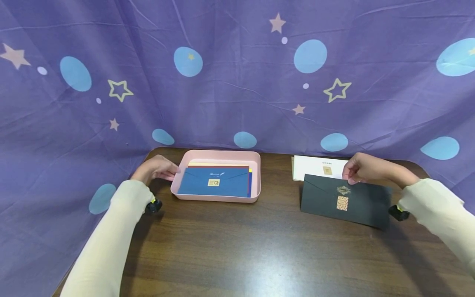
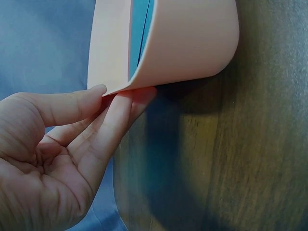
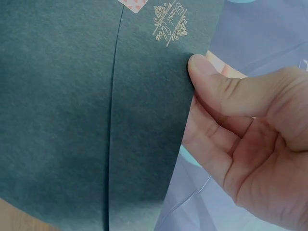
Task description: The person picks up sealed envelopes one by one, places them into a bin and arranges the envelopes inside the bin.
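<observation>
My right hand point(image 1: 365, 168) pinches the top edge of a dark green envelope point(image 1: 323, 198), thumb in front and fingers behind. The envelope hangs tilted above the table, with gold lettering and a patterned sticker on its face. At the left, my left hand point(image 1: 160, 168) holds the left wall of a pink tray point(image 1: 215, 199); in the left wrist view the thumb is at the rim and the fingers lie against the outside. Inside the tray lies a blue envelope point(image 1: 200, 185) with a sticker, on top of other envelopes whose red, yellow and dark blue edges show.
Behind the green envelope a white envelope point(image 1: 309, 167) with a gold sticker lies on the brown wooden table point(image 1: 237, 247), partly hidden, over another pale edge. A purple curtain point(image 1: 230, 82) with stars and blue ovals hangs along the table's back and left sides.
</observation>
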The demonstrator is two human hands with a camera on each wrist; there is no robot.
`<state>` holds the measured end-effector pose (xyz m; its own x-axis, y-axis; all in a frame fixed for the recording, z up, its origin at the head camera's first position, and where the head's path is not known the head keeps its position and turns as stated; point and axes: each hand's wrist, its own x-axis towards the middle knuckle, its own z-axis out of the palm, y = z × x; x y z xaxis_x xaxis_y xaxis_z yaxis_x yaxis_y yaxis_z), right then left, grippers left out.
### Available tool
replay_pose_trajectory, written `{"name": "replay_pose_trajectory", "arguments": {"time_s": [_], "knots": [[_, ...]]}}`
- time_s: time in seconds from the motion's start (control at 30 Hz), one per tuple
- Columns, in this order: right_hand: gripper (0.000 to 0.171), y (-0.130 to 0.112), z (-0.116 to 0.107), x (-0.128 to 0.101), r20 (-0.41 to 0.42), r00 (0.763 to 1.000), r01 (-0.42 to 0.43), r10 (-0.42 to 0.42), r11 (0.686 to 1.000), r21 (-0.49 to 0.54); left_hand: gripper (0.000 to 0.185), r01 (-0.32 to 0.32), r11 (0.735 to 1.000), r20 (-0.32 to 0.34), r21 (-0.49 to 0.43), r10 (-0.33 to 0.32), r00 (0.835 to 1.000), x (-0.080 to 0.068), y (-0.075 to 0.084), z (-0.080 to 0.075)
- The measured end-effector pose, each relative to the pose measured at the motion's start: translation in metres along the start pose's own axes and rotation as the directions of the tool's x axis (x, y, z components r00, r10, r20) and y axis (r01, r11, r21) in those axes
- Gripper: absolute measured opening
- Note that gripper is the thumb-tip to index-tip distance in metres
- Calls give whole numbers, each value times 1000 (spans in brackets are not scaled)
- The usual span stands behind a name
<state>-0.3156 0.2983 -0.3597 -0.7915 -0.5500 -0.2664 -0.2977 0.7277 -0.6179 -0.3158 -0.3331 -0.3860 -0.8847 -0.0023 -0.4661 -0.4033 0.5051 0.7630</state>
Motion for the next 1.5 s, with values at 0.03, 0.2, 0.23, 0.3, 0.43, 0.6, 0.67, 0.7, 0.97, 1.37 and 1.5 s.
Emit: {"name": "replay_pose_trajectory", "arguments": {"time_s": [0.03,0.2,0.23,0.3,0.43,0.6,0.67,0.7,0.97,1.37,1.5], "knots": [[12,-1,0,1,-8,1000,13,-13,1000,-17,34,1,1000,-1,-1,-1,1000,0,0,0],[10,-8,-1,4,-31,999,42,-43,999,-28,34,13,1000,-5,-3,-13,1000,0,2,1],[10,-9,-1,4,-35,998,43,-44,999,-25,34,15,1000,-6,-4,-15,1000,0,2,1],[10,-12,0,6,-41,998,45,-46,999,-18,34,15,1000,-7,1,-15,1000,0,2,1],[9,-21,0,11,-51,997,54,-54,999,-3,34,17,1000,-12,9,-17,1000,0,3,1],[7,-33,1,19,-71,996,52,-51,998,18,34,24,1000,-21,20,-24,999,-1,4,1],[8,-38,1,22,-85,995,52,-50,998,24,34,25,999,-22,21,-25,999,-1,4,0],[8,-41,2,24,-91,994,58,-56,998,23,34,24,999,-22,22,-23,999,-2,4,0],[11,-71,7,35,-118,990,85,-76,993,80,33,20,1000,-19,17,-20,1000,-3,2,-1],[14,-116,8,58,-113,988,123,-109,984,131,34,17,1000,-25,22,-16,1000,-2,2,0],[14,-127,11,69,-106,991,98,-84,985,141,35,16,1000,-25,20,-16,1000,-2,1,2]]}}
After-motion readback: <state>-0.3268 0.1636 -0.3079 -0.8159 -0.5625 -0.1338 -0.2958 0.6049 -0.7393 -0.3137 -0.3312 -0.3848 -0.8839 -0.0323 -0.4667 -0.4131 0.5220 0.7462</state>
